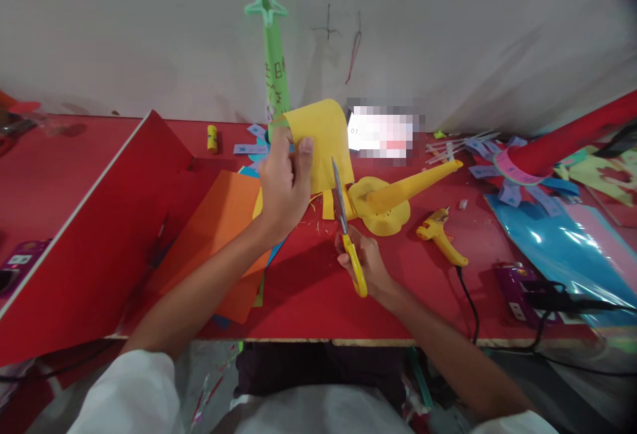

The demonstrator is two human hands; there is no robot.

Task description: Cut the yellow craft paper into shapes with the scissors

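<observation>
"From the head camera, what are you gripping?"

"Your left hand (288, 185) pinches a curled yellow sheet (322, 135) above the red table (303, 311); your right hand (369, 261) grasps yellow-handled scissors (354, 263), their blades overlapping the sheet's lower part in view."

"And around them?"

"A yellow glue gun (442, 238) lies on the table, right of your right hand."
</observation>
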